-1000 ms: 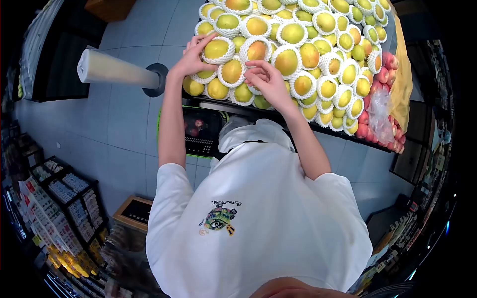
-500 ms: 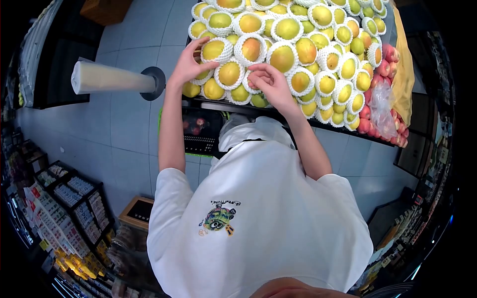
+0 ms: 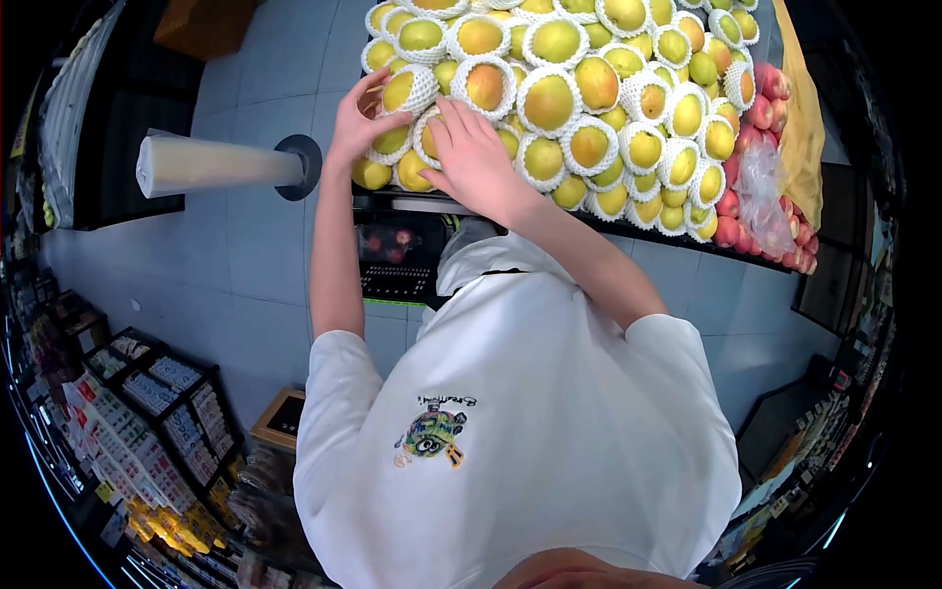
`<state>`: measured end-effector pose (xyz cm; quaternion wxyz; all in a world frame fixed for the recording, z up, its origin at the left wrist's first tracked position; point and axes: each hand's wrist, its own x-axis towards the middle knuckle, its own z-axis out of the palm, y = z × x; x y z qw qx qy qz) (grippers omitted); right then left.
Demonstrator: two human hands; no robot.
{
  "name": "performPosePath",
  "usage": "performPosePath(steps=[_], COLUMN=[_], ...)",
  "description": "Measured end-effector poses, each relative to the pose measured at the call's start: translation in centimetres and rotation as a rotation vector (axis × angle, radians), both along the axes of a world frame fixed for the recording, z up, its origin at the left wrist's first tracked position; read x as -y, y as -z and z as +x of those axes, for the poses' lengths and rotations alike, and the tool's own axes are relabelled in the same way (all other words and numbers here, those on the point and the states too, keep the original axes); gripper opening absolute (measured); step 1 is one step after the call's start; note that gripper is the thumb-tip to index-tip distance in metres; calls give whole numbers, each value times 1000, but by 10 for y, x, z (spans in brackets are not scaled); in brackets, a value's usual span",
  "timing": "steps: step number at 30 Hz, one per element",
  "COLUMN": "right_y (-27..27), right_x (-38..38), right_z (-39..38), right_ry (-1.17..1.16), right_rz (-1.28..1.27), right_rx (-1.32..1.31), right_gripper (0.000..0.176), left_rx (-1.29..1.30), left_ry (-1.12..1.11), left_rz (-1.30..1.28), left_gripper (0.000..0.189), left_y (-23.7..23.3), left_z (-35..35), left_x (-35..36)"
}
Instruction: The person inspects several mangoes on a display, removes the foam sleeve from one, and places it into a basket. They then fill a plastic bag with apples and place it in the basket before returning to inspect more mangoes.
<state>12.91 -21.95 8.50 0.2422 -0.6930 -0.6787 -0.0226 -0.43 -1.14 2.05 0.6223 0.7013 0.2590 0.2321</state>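
Note:
My left hand (image 3: 361, 123) is curved around a yellow fruit in a white foam net (image 3: 399, 91) at the near left corner of the fruit pile, thumb on its near side and fingers on its far left. My right hand (image 3: 474, 162) reaches over the front row, fingers stretched out and thumb apart. Beneath its fingers sits another netted yellow fruit (image 3: 429, 137), partly hidden. Bare yellow fruits (image 3: 371, 174) lie just below my left hand, at the front edge.
Red fruits (image 3: 728, 203) and a clear plastic bag (image 3: 760, 196) are at the right end of the stand. On the left stands a roll of plastic bags (image 3: 216, 165). A black basket (image 3: 392, 280) with red fruit is below the stand's front edge. Shelves (image 3: 162, 393) stand at lower left.
My right hand has moved left along the front row toward my left hand, and its fingers have straightened. The netted fruit at my left hand has tilted. The view has shifted slightly.

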Motion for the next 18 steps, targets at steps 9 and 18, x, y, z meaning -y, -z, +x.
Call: performPosePath(steps=[9,18], right_y=[16,13], right_x=[-7,-1], right_z=[4,8], right_ry=[69,68], right_rz=[-50,-186], right_rx=[124,85], right_gripper=[78,91], left_rx=[72,-156], left_ry=[-16,-37], left_rz=[-88,445], left_gripper=[87,80], left_y=[-2,-12], left_z=[-4,6], left_x=[3,21])
